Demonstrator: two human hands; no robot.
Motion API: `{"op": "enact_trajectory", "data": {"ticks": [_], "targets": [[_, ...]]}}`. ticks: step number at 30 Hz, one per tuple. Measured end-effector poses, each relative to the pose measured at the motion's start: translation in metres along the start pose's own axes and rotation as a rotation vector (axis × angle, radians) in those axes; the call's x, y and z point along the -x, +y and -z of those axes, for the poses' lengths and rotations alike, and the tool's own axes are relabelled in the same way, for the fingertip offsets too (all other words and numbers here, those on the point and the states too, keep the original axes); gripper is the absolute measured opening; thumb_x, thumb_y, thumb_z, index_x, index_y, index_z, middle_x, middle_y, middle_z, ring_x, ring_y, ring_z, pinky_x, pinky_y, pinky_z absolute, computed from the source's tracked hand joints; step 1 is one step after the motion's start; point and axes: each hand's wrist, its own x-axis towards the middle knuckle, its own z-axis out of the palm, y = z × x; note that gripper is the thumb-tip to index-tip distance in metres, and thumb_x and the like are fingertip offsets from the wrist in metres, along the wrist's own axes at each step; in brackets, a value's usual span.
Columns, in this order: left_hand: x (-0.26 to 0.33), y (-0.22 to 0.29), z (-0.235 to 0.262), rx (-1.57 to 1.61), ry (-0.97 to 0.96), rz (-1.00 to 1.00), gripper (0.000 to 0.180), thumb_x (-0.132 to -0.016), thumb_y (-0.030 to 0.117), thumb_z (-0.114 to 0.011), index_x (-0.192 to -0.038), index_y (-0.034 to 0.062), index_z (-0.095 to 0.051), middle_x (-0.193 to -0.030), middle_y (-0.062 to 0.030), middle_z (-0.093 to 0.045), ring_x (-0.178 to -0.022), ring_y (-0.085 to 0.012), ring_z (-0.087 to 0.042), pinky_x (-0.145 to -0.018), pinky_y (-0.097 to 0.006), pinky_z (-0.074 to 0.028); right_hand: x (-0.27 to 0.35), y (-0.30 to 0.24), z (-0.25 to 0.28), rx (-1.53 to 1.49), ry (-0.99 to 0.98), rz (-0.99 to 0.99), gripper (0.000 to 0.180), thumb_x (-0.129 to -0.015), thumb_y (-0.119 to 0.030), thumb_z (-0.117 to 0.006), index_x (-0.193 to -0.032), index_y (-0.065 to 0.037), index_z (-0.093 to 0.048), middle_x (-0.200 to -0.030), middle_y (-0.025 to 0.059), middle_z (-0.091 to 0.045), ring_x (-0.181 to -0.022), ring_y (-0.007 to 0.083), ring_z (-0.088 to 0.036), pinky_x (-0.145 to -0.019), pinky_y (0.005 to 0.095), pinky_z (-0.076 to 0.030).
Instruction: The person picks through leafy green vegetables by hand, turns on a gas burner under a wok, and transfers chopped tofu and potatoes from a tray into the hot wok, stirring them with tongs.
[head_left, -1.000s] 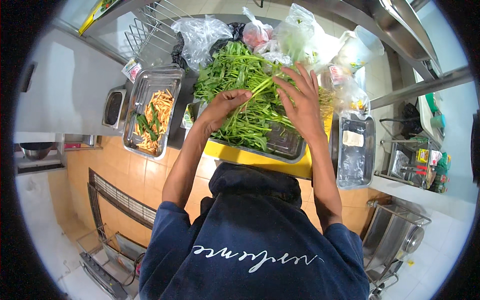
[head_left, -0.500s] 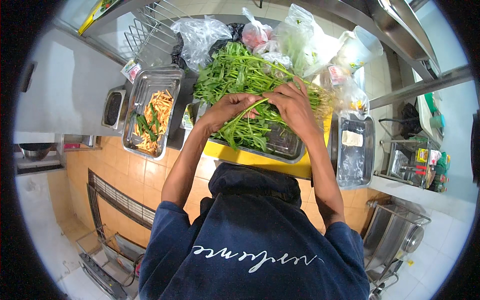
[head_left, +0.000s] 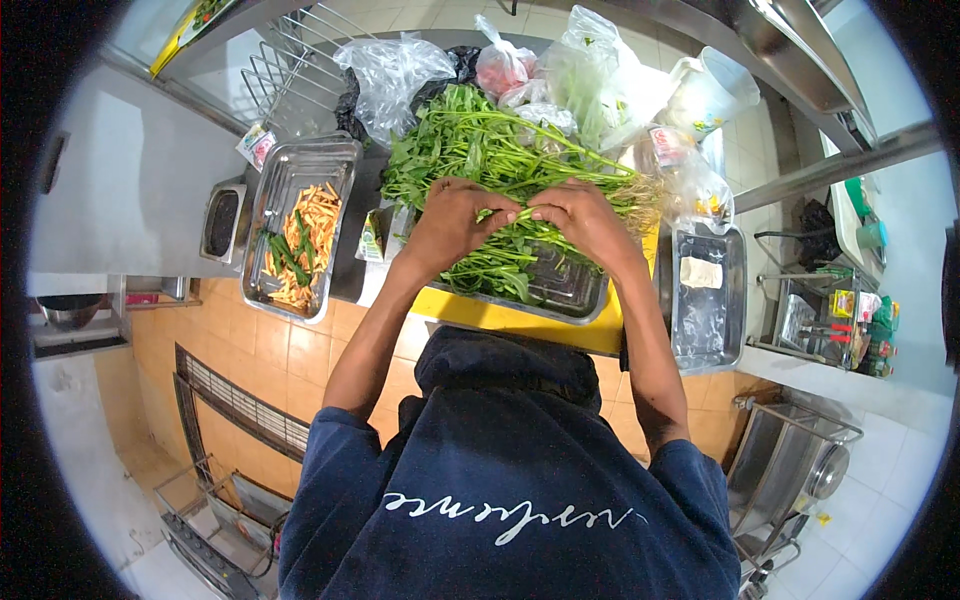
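Note:
A large heap of water spinach [head_left: 450,150] with long green stems and pointed leaves lies in front of me, its pale roots [head_left: 640,200] at the right. Over its near side, my left hand [head_left: 452,228] and my right hand [head_left: 588,222] pinch one green stem [head_left: 525,213] between thumbs and fingers, the fingertips almost meeting. Loose leaves [head_left: 497,270] lie below my hands in a metal tray [head_left: 570,290]. That tray rests on a yellow board [head_left: 585,337].
To the left, a metal tray [head_left: 345,155] holds orange strips and green pieces. A shallow metal tray [head_left: 705,335] with a pale block [head_left: 701,272] is at the right. Plastic bags [head_left: 395,80] line the back, beside a wire rack [head_left: 285,75]. A metal shelf bar [head_left: 840,165] crosses the upper right.
My left hand has turned and moved right, toward my right hand. My right hand has lowered slightly, its fingers curling in. The gap between them along the stem has narrowed.

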Motion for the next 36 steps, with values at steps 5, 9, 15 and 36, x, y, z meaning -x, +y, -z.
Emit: {"op": "enact_trajectory", "data": {"ticks": [5,9,15,36], "targets": [[0.006,-0.006,-0.004,-0.128,0.111,-0.024,0.015,-0.086,0.027,-0.069,-0.095,0.0168,-0.074,-0.085,-0.0072,-0.07,-0.078,-0.0248,-0.061,-0.09,-0.041,-0.037,0.005,0.0,0.004,0.061,0.01,-0.031,0.013,-0.085,-0.013,-0.066,-0.093,-0.003,-0.067,-0.086,0.0134,-0.067,-0.084,0.0336,-0.061,-0.083,0.0433,-0.045],[0.007,-0.007,-0.011,-0.085,0.057,0.023,0.012,-0.088,0.021,-0.067,-0.096,0.0147,-0.073,-0.085,-0.0071,-0.07,-0.082,-0.0255,-0.06,-0.089,-0.041,-0.037,0.01,0.005,0.0,-0.014,-0.028,-0.117,0.015,-0.086,-0.014,-0.067,-0.096,-0.003,-0.067,-0.089,0.0122,-0.067,-0.088,0.031,-0.061,-0.085,0.041,-0.044],[0.001,-0.015,-0.023,0.114,0.083,0.01,0.014,-0.09,0.015,-0.063,-0.1,0.0092,-0.07,-0.087,-0.0099,-0.069,-0.078,-0.0271,-0.061,-0.081,-0.04,-0.04,0.015,0.01,-0.01,0.091,0.021,0.011,0.013,-0.084,-0.011,-0.068,-0.093,-0.003,-0.066,-0.084,0.0122,-0.063,-0.085,0.0311,-0.059,-0.079,0.0399,-0.045],[-0.004,0.003,-0.038,0.398,0.373,0.006,0.012,-0.088,0.012,-0.068,-0.094,0.003,-0.069,-0.085,-0.0071,-0.067,-0.085,-0.0195,-0.063,-0.078,-0.033,-0.047,0.011,-0.013,-0.037,-0.463,0.423,-0.141,0.012,-0.089,-0.011,-0.067,-0.097,-0.003,-0.069,-0.085,0.003,-0.064,-0.08,0.0117,-0.056,-0.073,0.0278,-0.045]]}}
